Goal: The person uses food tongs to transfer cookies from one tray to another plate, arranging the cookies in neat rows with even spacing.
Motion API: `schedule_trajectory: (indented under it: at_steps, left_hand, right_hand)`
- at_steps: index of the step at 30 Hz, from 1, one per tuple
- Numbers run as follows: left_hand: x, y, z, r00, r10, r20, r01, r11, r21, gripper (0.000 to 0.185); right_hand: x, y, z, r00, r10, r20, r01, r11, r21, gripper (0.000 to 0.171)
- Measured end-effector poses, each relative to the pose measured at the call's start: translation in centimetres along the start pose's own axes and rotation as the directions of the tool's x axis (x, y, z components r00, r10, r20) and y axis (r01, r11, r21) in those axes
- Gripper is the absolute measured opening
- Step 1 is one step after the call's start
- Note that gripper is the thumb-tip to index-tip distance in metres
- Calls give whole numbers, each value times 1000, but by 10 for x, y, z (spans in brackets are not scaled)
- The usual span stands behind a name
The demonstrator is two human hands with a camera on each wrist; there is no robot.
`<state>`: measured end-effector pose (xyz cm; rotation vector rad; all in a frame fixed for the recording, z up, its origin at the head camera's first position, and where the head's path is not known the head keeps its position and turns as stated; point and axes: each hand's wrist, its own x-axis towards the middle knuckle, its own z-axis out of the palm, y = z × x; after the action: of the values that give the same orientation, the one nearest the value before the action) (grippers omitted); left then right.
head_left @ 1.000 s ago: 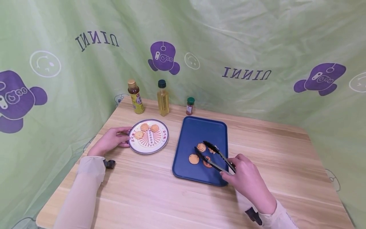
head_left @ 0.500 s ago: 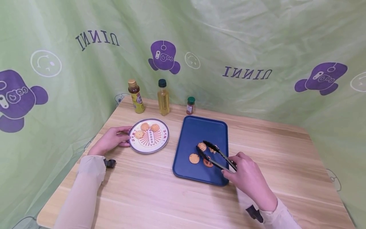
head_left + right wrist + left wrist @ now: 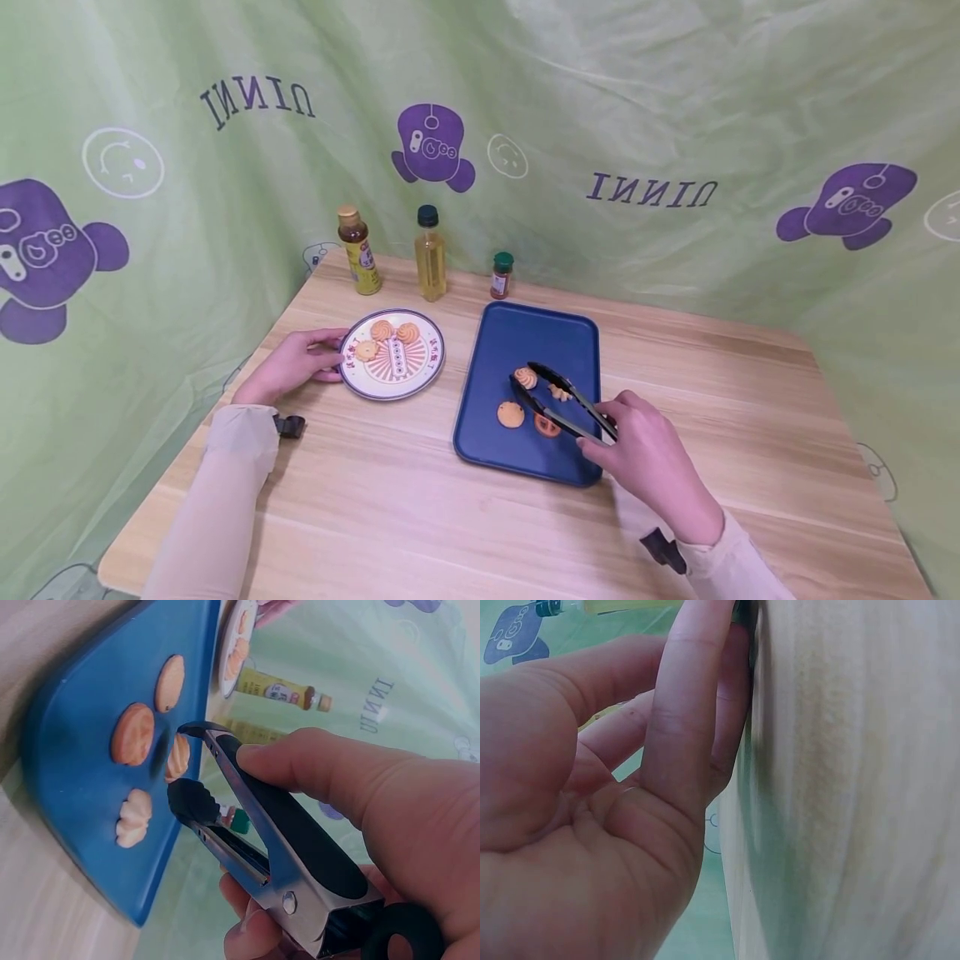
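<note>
Nearest the person, the right hand (image 3: pixel 637 450) gripped the black tongs (image 3: pixel 562 398) by their handles, thumb on top and fingers curled beneath; over the last second the tips had closed in from a wide spread to either side of a swirled cookie (image 3: pixel 526 377) on the blue tray (image 3: pixel 525 333), so the pick-up looked to be at the moment of pinching, judged from the narrowed gap; the right wrist view showed the tips (image 3: pixel 196 772) flanking that cookie (image 3: pixel 178 756), though whether they were touching it could not be told.

The cookie was orange-gold, ridged in a spiral, lying flat near the tray's middle; three more lay close by on the tray, one round and flat (image 3: pixel 511 413), one darker (image 3: pixel 547 424), one pale beneath the tongs (image 3: pixel 558 391).

Farther left, the left hand (image 3: pixel 296 364) had stayed at the rim of the striped plate (image 3: pixel 420 377), fingers straight and resting against it; the plate carried three cookies.

At the far edge of the table (image 3: pixel 450 517) stood two bottles (image 3: pixel 431 254) and a small spice jar (image 3: pixel 501 275) before the green curtain.
</note>
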<state>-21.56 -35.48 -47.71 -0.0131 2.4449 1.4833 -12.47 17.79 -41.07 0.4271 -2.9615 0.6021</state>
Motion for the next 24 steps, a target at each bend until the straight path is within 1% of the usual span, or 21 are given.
schedule_trajectory:
  at_steps: [5, 9, 14, 17, 21, 24]
  left_hand:
    - [0, -1, 0, 1000, 2, -2, -2, 1000, 10, 63]
    - [0, -1, 0, 1000, 9, -7, -9, 1000, 27, 63]
    - [0, 0, 0, 1000, -2, -10, 3, 999, 41, 63]
    - [1, 1, 1, 1000, -12, -12, 12, 999, 31, 64]
    - [1, 2, 2, 1000, -19, -17, 19, 999, 26, 64]
    - [1, 0, 2, 1000, -15, -12, 15, 1000, 20, 63]
  right_hand:
    - [5, -6, -1, 1000, -14, 0, 14, 1000, 2, 45]
    - [11, -15, 0, 1000, -22, 3, 22, 1000, 19, 44]
    - [21, -31, 6, 997, -74, -11, 74, 996, 46, 37]
    - [28, -42, 11, 995, -102, -10, 102, 993, 51, 34]
    - [38, -57, 16, 991, -136, -9, 136, 988, 67, 37]
    - [46, -68, 20, 989, -149, 7, 148, 985, 86, 42]
